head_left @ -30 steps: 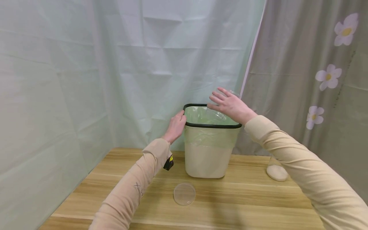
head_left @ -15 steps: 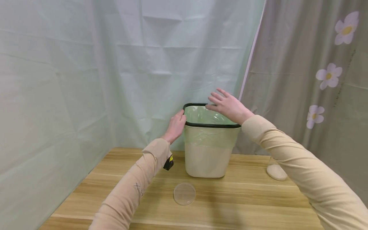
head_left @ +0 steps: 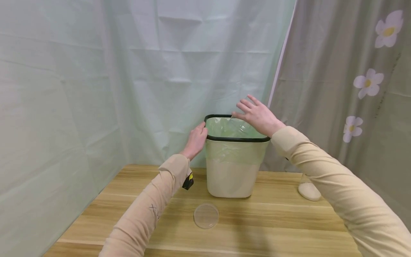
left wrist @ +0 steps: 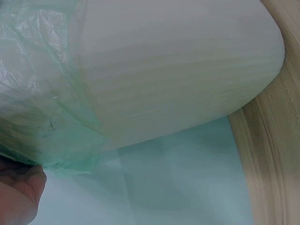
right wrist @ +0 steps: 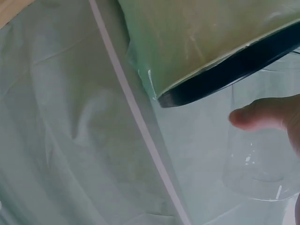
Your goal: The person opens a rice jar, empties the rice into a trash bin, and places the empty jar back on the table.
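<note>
A cream trash can (head_left: pixel 231 178) stands upright on the table, with a black rim (head_left: pixel 237 139) and a green plastic liner (head_left: pixel 221 125) folded over its edge. My left hand (head_left: pixel 195 140) grips the can's rim on the left side; its curled fingers (left wrist: pixel 35 183) show at the liner's edge in the left wrist view. Over the opening, my right hand (head_left: pixel 258 116) holds a clear cylindrical container (right wrist: pixel 253 164), thumb on its side. The container's closed end points upward, away from the can. Its mouth is hidden behind the rim and hand. A clear round lid (head_left: pixel 206 216) lies on the table.
A clear vessel with a white bottom or contents (head_left: pixel 309 191) stands at the right rear of the wooden table (head_left: pixel 135 200), partly behind my right sleeve. Pale curtains (head_left: pixel 179 71) hang close behind the can, with a flowered one on the right.
My right hand has shifted slightly over the can, and the clear container, which showed beyond the hand's back a second ago, no longer does. The left hand keeps its place on the rim.
</note>
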### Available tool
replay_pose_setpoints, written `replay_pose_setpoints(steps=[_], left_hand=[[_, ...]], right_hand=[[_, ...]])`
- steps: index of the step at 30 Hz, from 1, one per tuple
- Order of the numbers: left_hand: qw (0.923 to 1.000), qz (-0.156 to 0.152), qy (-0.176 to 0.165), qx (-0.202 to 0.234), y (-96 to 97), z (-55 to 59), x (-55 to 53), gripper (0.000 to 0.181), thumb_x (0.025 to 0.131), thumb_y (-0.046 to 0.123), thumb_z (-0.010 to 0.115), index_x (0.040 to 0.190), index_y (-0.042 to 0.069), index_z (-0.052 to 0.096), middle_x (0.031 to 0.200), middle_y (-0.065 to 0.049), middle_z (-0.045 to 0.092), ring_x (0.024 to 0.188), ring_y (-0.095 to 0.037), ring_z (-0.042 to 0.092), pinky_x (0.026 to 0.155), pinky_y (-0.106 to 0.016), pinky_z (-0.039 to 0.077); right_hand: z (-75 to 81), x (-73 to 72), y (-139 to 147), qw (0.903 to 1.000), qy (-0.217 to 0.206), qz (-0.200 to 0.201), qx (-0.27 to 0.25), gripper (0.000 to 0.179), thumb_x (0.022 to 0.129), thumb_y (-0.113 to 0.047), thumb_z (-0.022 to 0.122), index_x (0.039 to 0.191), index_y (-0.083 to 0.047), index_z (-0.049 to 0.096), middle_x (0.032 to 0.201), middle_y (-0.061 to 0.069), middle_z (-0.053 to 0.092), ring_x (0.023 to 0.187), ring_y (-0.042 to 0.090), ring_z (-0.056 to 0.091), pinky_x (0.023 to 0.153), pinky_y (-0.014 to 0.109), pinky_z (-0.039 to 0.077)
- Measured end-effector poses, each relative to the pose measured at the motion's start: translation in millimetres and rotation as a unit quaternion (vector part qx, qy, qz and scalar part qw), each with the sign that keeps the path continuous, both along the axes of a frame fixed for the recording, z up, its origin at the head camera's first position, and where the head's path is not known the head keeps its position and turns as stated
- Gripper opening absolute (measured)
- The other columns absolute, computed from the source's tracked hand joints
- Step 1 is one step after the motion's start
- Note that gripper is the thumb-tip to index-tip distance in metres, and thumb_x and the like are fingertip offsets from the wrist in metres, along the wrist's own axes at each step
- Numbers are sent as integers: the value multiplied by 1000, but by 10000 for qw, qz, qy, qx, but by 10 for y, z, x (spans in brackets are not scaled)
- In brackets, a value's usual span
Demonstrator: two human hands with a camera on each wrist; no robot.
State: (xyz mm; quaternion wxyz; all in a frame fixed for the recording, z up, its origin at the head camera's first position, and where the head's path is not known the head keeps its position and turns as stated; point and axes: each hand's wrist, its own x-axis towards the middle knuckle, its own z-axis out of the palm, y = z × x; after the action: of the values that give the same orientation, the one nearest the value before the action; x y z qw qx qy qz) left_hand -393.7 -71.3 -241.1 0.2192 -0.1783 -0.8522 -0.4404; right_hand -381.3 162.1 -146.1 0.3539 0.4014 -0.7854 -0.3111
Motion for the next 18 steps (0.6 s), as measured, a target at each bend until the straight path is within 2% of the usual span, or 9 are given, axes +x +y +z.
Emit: replay_pose_setpoints(steps=[4, 8, 12, 15, 18], left_hand=[[10000, -5, 30, -8, -5, -2, -6, 47, 94, 17, 28, 134, -6, 35, 138, -16, 34, 127, -27, 27, 102, -29, 20], [10000, -40, 40, -50, -8, -9, -15, 48, 94, 18, 27, 135, -6, 34, 139, -17, 33, 128, -28, 27, 102, -29, 20], [10000, -72, 16, -38, -11, -13, -17, 47, 94, 17, 28, 135, -6, 33, 139, -18, 32, 128, -27, 26, 103, -30, 20], [10000, -91, 19, -29, -10, -13, -14, 47, 94, 17, 28, 135, -6, 34, 139, -18, 33, 128, -27, 26, 103, -30, 20], [10000, -85, 22, -34, -9, -14, -14, 48, 94, 18, 27, 135, -6, 34, 139, -17, 33, 128, -26, 26, 102, -30, 20]], right_hand=[[9, 9, -1, 9997, -35, 43, -249, 60, 71, 11, 67, 124, -13, 53, 122, 20, 45, 117, 36, 35, 103, 47, 12], [6, 11, -1, 9996, -5, -133, -236, 59, 73, 4, 69, 127, -11, 50, 120, 20, 44, 115, 37, 36, 100, 50, 19], [4, 20, -17, 9969, 268, -464, 584, 64, 72, 7, 69, 129, -14, 49, 126, 18, 43, 120, 35, 34, 103, 48, 10], [14, 28, -34, 9869, 559, -629, 1378, 69, 70, 8, 71, 130, -18, 48, 130, 16, 40, 124, 33, 29, 104, 45, 0], [30, 31, -55, 9779, 757, -715, 1813, 70, 70, 6, 72, 130, -19, 46, 129, 15, 39, 125, 33, 28, 104, 45, -4]])
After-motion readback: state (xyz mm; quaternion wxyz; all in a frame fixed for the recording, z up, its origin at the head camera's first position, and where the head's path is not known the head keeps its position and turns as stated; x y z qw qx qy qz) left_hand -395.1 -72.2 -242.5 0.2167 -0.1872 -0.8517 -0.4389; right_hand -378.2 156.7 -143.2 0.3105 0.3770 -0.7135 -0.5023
